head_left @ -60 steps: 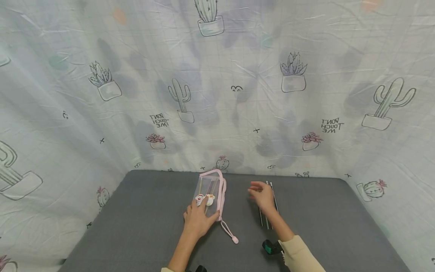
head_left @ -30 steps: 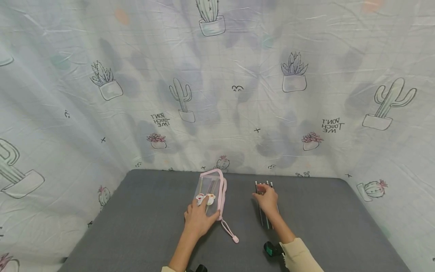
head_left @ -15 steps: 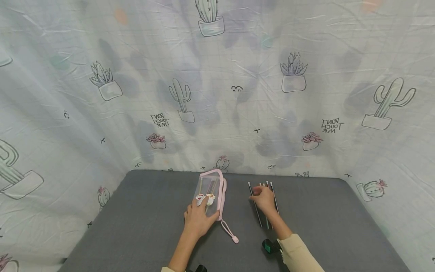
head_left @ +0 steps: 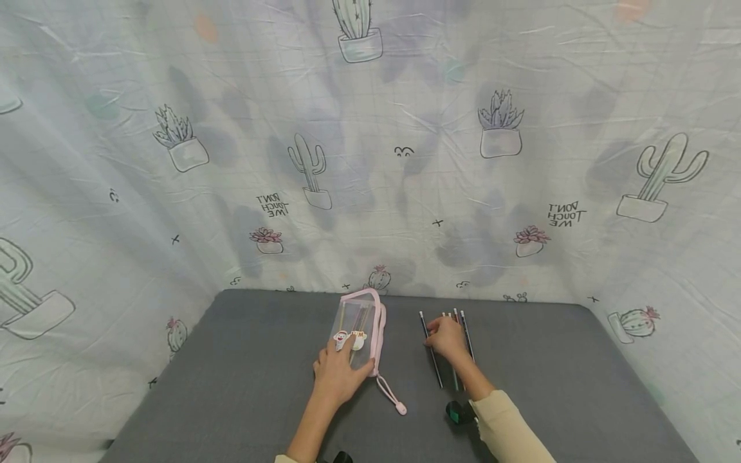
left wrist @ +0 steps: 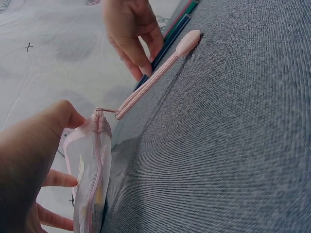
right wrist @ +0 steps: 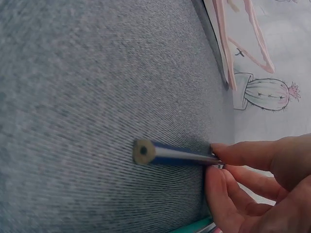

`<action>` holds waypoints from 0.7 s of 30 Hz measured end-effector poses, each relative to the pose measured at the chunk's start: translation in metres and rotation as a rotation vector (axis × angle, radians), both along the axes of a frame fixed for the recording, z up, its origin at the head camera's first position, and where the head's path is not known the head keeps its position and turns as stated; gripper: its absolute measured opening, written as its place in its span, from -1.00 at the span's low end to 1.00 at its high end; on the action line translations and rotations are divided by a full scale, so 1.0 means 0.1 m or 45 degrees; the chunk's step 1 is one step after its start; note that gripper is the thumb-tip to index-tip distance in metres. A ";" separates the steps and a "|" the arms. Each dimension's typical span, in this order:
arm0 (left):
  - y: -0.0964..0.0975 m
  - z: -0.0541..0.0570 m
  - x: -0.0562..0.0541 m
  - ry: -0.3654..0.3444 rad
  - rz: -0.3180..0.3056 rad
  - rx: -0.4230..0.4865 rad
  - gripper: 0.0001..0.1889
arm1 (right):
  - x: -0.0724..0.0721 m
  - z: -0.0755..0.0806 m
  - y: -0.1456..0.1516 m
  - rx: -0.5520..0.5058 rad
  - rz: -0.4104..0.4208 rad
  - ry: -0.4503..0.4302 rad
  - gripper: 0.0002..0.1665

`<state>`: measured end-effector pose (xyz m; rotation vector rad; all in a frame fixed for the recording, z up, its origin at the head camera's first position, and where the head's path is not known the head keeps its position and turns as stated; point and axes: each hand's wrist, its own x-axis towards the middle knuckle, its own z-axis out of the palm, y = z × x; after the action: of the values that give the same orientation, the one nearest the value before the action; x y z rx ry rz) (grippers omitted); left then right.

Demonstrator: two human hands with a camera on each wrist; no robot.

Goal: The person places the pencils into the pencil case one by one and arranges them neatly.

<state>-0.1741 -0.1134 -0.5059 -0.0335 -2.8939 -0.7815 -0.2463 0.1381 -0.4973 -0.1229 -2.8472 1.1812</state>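
Observation:
A clear pencil case [head_left: 376, 337] with pink trim lies left of centre, several thin pencils visible through it. My left hand [head_left: 337, 379] rests on its near part; in the left wrist view, extended fingers [left wrist: 60, 178] touch its face while the thumb is at the zip end. To the right, my right hand [head_left: 449, 338] pinches a dark blue pencil [head_left: 435, 364] between thumb and fingers. That pencil's unsharpened end [right wrist: 144, 151] faces the right wrist camera. Other pencils [head_left: 467, 334] lie beside it, partly hidden beneath the right hand.
A pink cord zip pull [head_left: 391, 393] trails from the case toward the right on the grey table [head_left: 249, 379]. Behind the table hangs a pale curtain [head_left: 370, 173] printed with cacti. A black wrist device [head_left: 458, 413] sits by the right sleeve.
My right hand has come down to the pencils, pinched the leftmost one and drawn it left, apart from the others. The left hand and the case have stayed in place.

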 end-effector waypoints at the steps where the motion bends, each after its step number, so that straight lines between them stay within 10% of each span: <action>1: 0.00 0.00 0.00 -0.002 0.000 0.002 -0.22 | 0.00 0.00 0.00 -0.015 0.000 -0.009 -0.66; 21: -0.01 0.00 0.00 -0.002 -0.005 0.013 -0.23 | -0.01 0.01 -0.01 -0.406 -0.044 -0.178 -0.64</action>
<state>-0.1741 -0.1140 -0.5060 -0.0373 -2.8923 -0.7968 -0.2470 0.1369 -0.4958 -0.2772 -2.7304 1.6722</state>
